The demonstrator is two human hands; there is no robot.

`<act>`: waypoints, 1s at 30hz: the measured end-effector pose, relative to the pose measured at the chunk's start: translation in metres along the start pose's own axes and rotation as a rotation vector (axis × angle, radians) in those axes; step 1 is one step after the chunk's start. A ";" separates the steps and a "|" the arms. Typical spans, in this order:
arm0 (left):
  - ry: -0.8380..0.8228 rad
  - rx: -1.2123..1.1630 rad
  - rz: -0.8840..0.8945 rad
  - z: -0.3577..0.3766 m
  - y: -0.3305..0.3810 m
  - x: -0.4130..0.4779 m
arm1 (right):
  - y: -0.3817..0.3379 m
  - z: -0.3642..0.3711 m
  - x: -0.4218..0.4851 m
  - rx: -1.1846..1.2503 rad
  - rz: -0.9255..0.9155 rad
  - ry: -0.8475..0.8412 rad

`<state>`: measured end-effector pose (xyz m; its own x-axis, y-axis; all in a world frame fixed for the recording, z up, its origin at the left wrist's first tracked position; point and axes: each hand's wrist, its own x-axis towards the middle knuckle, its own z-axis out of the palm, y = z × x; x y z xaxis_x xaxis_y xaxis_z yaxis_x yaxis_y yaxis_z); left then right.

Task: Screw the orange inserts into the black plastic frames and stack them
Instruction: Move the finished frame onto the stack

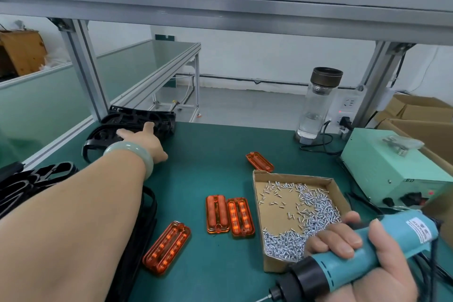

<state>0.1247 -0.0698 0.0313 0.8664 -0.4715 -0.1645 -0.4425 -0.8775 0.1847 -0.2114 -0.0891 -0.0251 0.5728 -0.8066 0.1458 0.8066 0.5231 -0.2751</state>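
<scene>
My left hand [144,141], with a pale bangle on the wrist, reaches to the far left and rests with straight fingers on a stack of black plastic frames [115,127]. More black frames [31,179] lie under my left forearm. Several orange inserts lie on the green mat: one near me [166,247], a pair side by side [230,216], and one farther back [259,162]. My right hand [362,262] grips a blue electric screwdriver [348,262] at the lower right, its bit pointing down and left.
A cardboard tray [259,208] of silver screws sits in front of my right hand. Behind it stand a pale green power box [382,164] with cables and a clear bottle [316,105]. Aluminium posts [83,66] frame the bench, and cardboard boxes [421,115] stand at the far right.
</scene>
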 end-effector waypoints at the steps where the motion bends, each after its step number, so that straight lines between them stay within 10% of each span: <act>1: 0.007 -0.007 0.004 0.001 0.001 -0.001 | 0.001 -0.005 -0.001 0.010 0.028 0.053; 24: 0.049 -0.240 0.432 -0.015 0.033 -0.099 | 0.001 0.013 -0.011 -0.100 -0.158 0.323; 30: 0.307 -0.380 0.422 -0.014 0.002 -0.117 | -0.001 0.011 -0.011 -0.130 -0.202 0.352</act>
<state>0.0255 -0.0151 0.0645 0.6874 -0.6736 0.2717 -0.6957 -0.5032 0.5127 -0.2167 -0.0777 -0.0157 0.3020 -0.9460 -0.1177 0.8597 0.3236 -0.3952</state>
